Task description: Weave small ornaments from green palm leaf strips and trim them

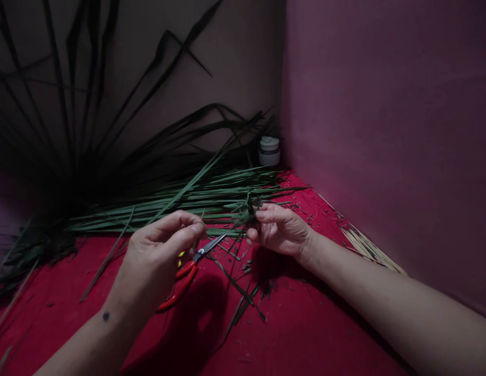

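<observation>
L hand [164, 250] grip pinched tight on a thin tan strip [203, 215], R hand [280, 227] grip closed w/ thumb & fingertips on a folded green leaf pc [249, 213] above red surface [305, 324], red-handled scissors [190, 271] nr L hand, long leaves [204, 193] behind.

1. The leaf piece [250, 213] is dark green and looks folded. It has pointy ends: one pokes up and one pokes out to the left. It is held up in the fingertips of the right hand [284, 230].
2. The thin strip [203, 214] is light brown. It is pinched in the left hand [160, 250], with its tip poking up. The two things are apart, with the strip on the left.
</observation>
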### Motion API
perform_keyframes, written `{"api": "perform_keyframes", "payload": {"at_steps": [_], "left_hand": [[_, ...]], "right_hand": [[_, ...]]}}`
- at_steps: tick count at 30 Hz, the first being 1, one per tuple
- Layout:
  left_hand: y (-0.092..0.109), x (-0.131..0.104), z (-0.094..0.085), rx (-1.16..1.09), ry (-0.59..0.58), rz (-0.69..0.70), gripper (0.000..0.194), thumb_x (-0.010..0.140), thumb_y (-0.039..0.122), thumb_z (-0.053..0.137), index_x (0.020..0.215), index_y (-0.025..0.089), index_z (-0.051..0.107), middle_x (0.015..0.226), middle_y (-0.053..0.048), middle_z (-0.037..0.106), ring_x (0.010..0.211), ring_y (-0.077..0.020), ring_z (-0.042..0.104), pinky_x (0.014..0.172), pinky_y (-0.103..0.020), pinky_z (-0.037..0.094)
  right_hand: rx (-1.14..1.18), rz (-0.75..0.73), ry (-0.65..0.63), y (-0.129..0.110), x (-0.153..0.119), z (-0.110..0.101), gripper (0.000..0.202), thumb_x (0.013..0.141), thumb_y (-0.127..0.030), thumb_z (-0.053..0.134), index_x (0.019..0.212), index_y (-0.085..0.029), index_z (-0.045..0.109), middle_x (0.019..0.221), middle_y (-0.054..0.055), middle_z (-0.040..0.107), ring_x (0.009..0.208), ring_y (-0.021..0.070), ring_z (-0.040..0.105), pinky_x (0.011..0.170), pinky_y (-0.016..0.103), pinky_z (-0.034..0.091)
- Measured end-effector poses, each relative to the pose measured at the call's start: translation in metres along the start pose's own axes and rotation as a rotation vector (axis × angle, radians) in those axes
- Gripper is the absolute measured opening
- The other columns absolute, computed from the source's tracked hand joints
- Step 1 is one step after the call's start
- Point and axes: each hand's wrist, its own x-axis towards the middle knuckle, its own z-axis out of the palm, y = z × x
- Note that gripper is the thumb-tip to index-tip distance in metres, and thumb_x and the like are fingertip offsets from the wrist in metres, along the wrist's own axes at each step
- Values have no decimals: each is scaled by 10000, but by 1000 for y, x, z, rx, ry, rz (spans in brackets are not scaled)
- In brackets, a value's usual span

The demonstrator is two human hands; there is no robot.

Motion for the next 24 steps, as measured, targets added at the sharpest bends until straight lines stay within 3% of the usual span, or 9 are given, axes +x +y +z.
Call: {"api": "perform_keyframes", "payload": {"at_steps": [5, 10, 13, 17, 24], "left_hand": [[4, -4, 2, -55, 39, 53, 96, 704, 271, 698, 718, 185, 656, 735, 1, 599, 599, -77, 461, 483, -154, 362], [21, -19, 9, 10, 71, 96, 114, 709, 323, 700, 764, 225, 679, 577, 28, 570, 479, -63, 427, 397, -138, 331], [27, -28, 14, 109, 31, 147, 145, 721, 322, 685, 846, 251, 699, 528, 41, 542, 446, -62, 426, 376, -133, 332], [27, -33, 15, 167, -14, 213, 130, 775, 305, 619, 855, 242, 699, 623, 18, 615, 502, -86, 525, 434, -151, 431], [33, -35, 11, 128, -257, 225, 210, 759, 250, 647, 968, 248, 643, 801, -2, 694, 664, -150, 669, 546, -182, 543]], "right_hand": [[-4, -2, 15, 0, 0, -1, 165, 678, -156, 701, 817, -126, 617, 762, 9, 687, 589, 131, 640, 610, 295, 534], [-5, -3, 22, 2, 0, 0, 154, 677, -150, 695, 808, -121, 619, 719, 6, 675, 586, 128, 631, 609, 285, 529], [-15, -5, 16, 3, 0, 1, 157, 670, -157, 699, 801, -120, 620, 717, 13, 676, 578, 127, 625, 605, 280, 527], [-23, -2, 4, 5, 0, 3, 173, 670, -156, 697, 821, -118, 622, 755, 22, 683, 580, 123, 624, 604, 276, 525], [-12, 6, 24, 7, -1, 4, 161, 682, -143, 675, 828, -119, 611, 794, 31, 693, 580, 124, 627, 593, 272, 528]]}}
